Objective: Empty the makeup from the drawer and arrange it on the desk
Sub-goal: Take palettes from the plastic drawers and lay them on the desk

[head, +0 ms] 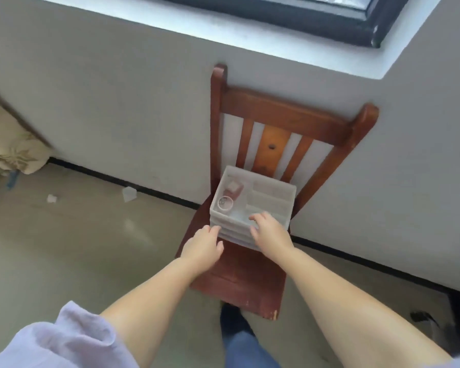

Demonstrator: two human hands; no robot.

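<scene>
A white plastic organizer with drawers (266, 205) stands on the seat of a reddish-brown wooden chair (239, 277) against the wall. Its open top tray holds a small round jar (225, 203) and a reddish-brown box with a white lid (234, 187). My left hand (202, 248) hovers with fingers apart at the organizer's front left corner, close to it. My right hand (270, 232) rests on the front right edge, fingers spread over the rim. Neither hand holds an item. The drawer contents are hidden.
The chair back (290, 120) leans against a grey wall below a dark window frame (329, 19). Small white scraps (129, 193) lie on the floor to the left. A patterned cloth (8, 152) sits far left. My foot (233, 322) is at the chair's front edge.
</scene>
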